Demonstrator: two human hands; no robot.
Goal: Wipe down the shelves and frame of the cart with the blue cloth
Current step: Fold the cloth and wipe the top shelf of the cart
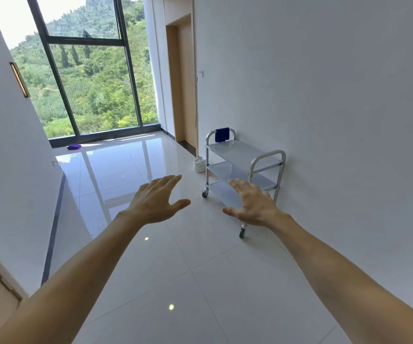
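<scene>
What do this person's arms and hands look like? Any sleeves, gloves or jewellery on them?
Both forearms are bare all the way into view, with no sleeves showing. The left hand and right hand wear no gloves, and no rings, watch or wristband can be seen.

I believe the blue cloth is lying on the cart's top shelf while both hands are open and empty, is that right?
Not quite: the head view shows the blue cloth draped over the cart handle at the far end, not lying on the top shelf. Both the left hand and right hand are open and empty.
</scene>
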